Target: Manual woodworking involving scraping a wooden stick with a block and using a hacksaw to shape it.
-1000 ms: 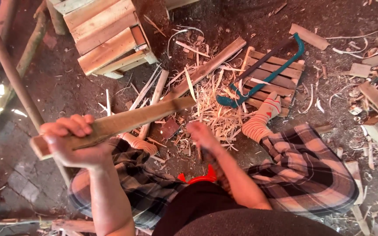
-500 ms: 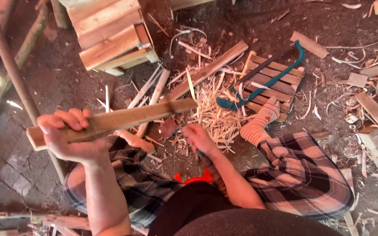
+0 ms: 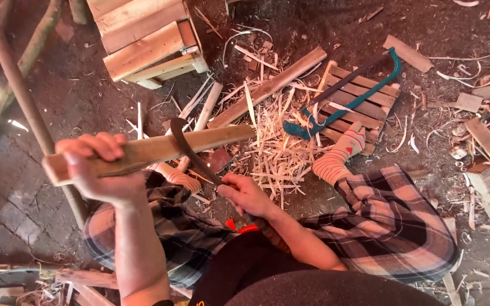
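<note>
Seen from the head, the left hand [image 3: 100,170] has its fingers wrapped tight around a wooden stick [image 3: 154,150]. The right hand [image 3: 245,195], just below the stick, is clamped on a curved knife [image 3: 191,150] whose blade crosses it. Wood shavings [image 3: 279,147] lie on the floor beyond the stick's far end, by a green saw [image 3: 341,96].

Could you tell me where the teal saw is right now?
The teal saw lies on a small slatted wooden rack, upper right of centre, just beyond the striped sock.
</note>
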